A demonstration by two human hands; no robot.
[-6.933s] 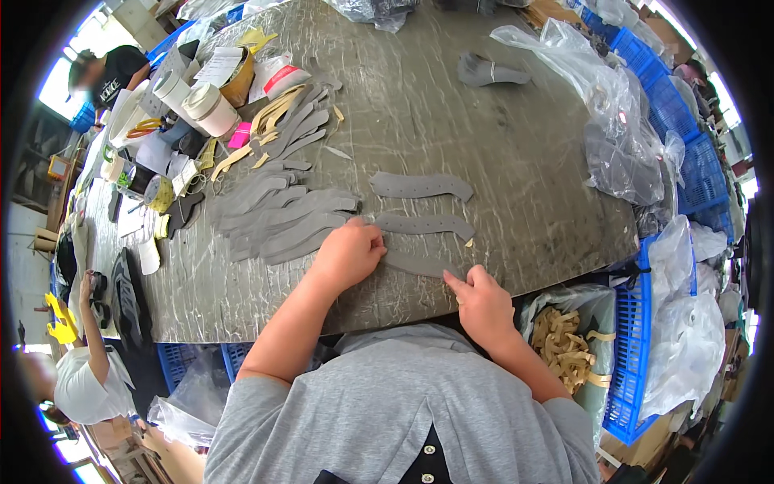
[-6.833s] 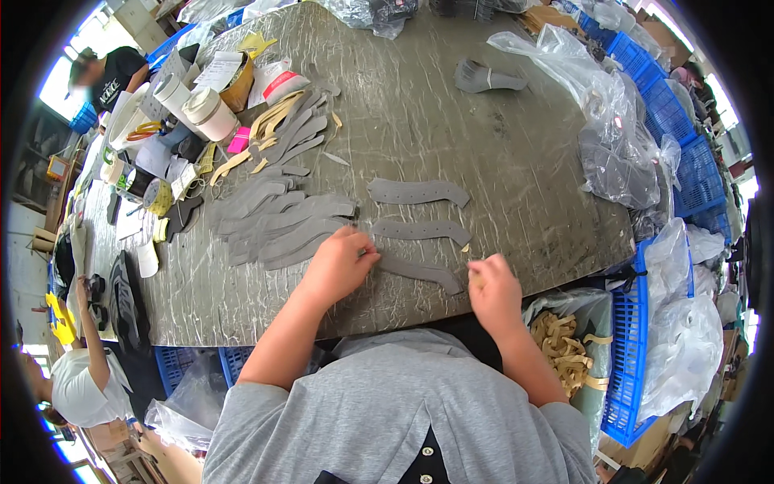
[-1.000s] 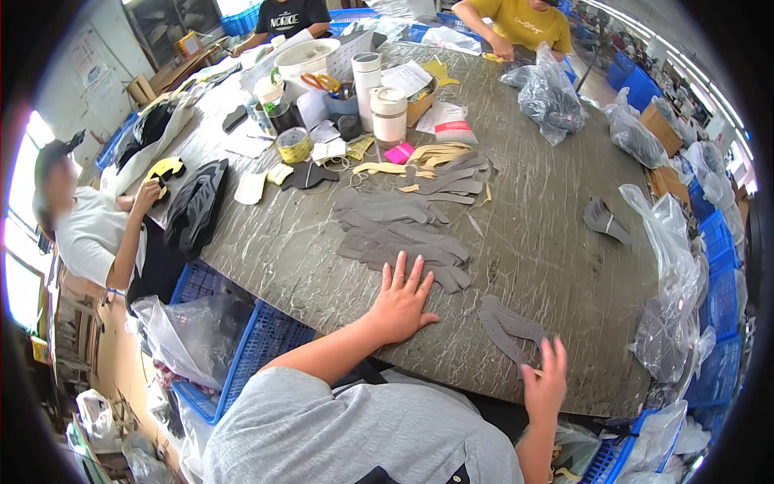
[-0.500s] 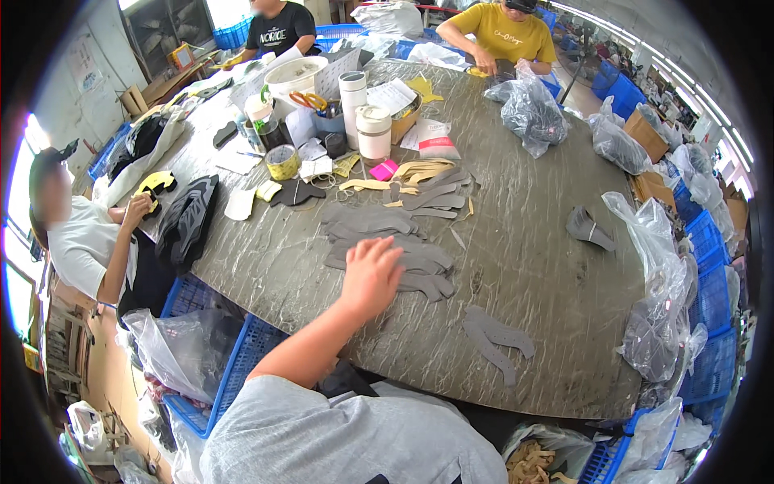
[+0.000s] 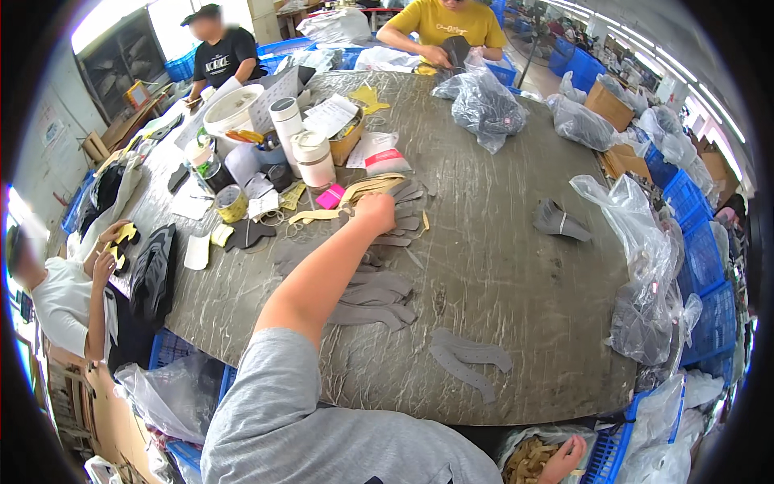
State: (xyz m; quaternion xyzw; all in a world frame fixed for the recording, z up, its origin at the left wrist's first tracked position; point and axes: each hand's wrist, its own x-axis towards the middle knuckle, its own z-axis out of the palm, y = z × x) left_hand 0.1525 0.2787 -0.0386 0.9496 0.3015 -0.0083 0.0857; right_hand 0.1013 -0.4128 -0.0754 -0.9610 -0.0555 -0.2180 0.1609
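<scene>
My left arm stretches across the table, and my left hand [image 5: 375,214] rests on the pile of tan strips [image 5: 372,187] and dark grey pieces [image 5: 409,196]; its fingers are bent down and hidden. Beneath and beside the forearm lie more curved grey cut pieces [image 5: 375,290] in overlapping rows. Two separate grey perforated pieces [image 5: 468,355] lie nearer to me. At the lower right, my right hand [image 5: 564,461] is beside a plastic bag of tan scraps [image 5: 528,460], fingers apart and with nothing visible in them.
Left of centre stand a white tub [image 5: 234,113], white bottles [image 5: 313,157], a tape roll [image 5: 231,203] and a pink pad [image 5: 330,196]. A tied grey bundle [image 5: 562,221] lies to the right. Plastic bags [image 5: 645,306] and blue crates [image 5: 709,315] line the right edge. Co-workers sit left and far.
My left hand has moved away from me, from the near grey rows to the tan and grey pile. My right hand has come into view at the lower right. The view has shifted.
</scene>
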